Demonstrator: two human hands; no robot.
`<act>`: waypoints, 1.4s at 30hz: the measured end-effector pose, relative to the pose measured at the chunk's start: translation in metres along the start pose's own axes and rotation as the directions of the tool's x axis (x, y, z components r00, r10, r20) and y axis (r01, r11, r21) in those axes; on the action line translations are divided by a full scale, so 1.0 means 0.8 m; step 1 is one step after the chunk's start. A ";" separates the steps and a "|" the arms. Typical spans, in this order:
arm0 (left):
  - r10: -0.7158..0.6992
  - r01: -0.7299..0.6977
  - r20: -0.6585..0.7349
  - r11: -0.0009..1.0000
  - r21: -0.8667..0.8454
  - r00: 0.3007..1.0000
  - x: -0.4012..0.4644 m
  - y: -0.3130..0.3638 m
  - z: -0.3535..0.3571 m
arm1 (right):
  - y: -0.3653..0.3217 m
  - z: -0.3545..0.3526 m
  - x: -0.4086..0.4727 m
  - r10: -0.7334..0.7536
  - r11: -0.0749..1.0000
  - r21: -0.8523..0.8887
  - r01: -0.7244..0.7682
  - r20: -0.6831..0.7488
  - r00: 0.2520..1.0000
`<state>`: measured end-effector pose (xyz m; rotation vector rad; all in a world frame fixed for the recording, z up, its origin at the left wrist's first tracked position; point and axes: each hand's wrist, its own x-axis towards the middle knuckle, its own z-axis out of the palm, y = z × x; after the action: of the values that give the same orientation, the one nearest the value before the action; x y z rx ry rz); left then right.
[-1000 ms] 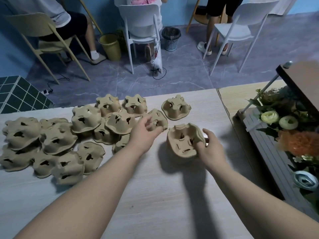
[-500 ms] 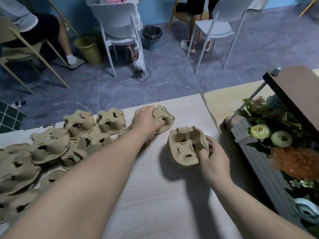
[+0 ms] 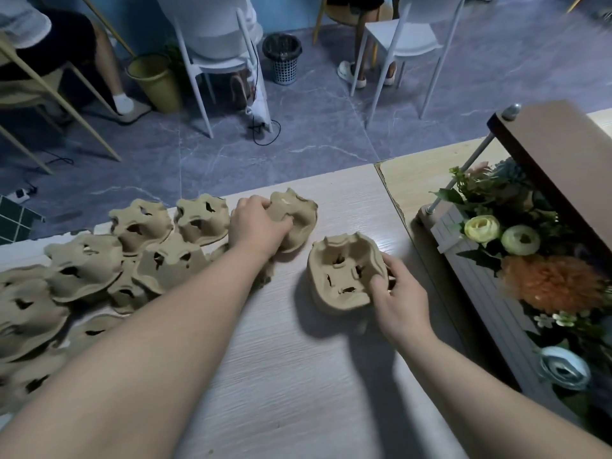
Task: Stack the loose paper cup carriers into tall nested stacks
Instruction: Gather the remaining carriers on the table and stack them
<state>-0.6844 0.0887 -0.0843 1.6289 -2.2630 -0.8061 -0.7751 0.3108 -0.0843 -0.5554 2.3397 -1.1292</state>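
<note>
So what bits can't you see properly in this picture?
- How many carriers are nested in the stack by the right hand: head view, looking down, its sides barely show.
- Part of the carrier under the left hand: the hand covers it.
- The far-left loose carriers: cut off by the picture's edge and hidden behind the left forearm.
- The seated people at the top: cut off by the top edge.

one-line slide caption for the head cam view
Left hand grips a loose cup carrier while the right hand holds a nested stack on the table.
</note>
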 end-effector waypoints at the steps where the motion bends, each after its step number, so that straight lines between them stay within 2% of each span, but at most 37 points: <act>1: -0.018 0.017 -0.022 0.998 -0.067 1.000 -0.005 -0.002 -0.007 | 0.001 0.001 -0.002 0.003 1.000 -0.007 -0.002 0.002 1.000; 6: -0.047 0.031 -0.049 0.957 -0.290 0.998 -0.049 -0.017 -0.039 | -0.002 0.009 -0.022 -0.014 1.000 -0.007 0.015 0.044 0.999; 9: -0.120 0.073 -0.075 0.887 -0.455 0.990 -0.083 -0.029 -0.064 | -0.006 0.018 -0.039 -0.033 0.999 -0.016 0.034 0.076 0.997; 11: -0.189 0.112 -0.076 0.809 -0.577 0.979 -0.108 -0.043 -0.080 | -0.008 0.025 -0.050 -0.043 0.999 -0.017 0.045 0.102 0.994; 15: -0.263 0.172 0.022 0.564 -0.808 0.965 -0.155 -0.080 -0.104 | -0.011 0.038 -0.074 -0.064 0.998 -0.014 0.067 0.151 0.987; 17: -0.301 0.244 0.110 0.453 -0.858 0.947 -0.179 -0.098 -0.112 | -0.013 0.045 -0.086 -0.069 0.997 -0.014 0.073 0.177 0.982; 23: -0.416 0.484 0.335 0.334 -0.809 0.845 -0.236 -0.160 -0.108 | -0.017 0.062 -0.114 -0.070 0.996 -0.038 0.082 0.248 0.966; 28: -0.457 0.617 0.444 0.362 -0.699 0.771 -0.258 -0.173 -0.095 | -0.019 0.066 -0.125 -0.079 0.994 -0.059 0.097 0.249 0.965; 32: -0.486 0.584 0.374 0.412 -0.699 0.790 -0.257 -0.175 -0.095 | -0.020 0.067 -0.127 -0.082 0.992 -0.074 0.103 0.242 0.967; 34: -0.471 0.519 0.288 0.491 -0.700 0.834 -0.256 -0.175 -0.098 | -0.020 0.067 -0.127 -0.085 0.992 -0.072 0.105 0.242 0.967; 37: -0.418 0.395 0.118 0.676 -0.623 0.901 -0.251 -0.175 -0.100 | -0.019 0.067 -0.128 -0.092 0.991 -0.074 0.113 0.238 0.967; 39: -0.399 0.360 0.038 0.775 -0.520 0.916 -0.248 -0.171 -0.101 | -0.019 0.066 -0.129 -0.095 0.990 -0.082 0.117 0.233 0.968; 42: -0.397 0.371 0.006 0.853 -0.366 0.918 -0.245 -0.166 -0.104 | -0.020 0.065 -0.129 -0.101 0.988 -0.092 0.126 0.237 0.966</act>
<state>-0.4688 0.2160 -0.0662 1.9082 -1.6279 -1.1562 -0.6596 0.3264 -0.0744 -0.8244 2.1968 -0.9357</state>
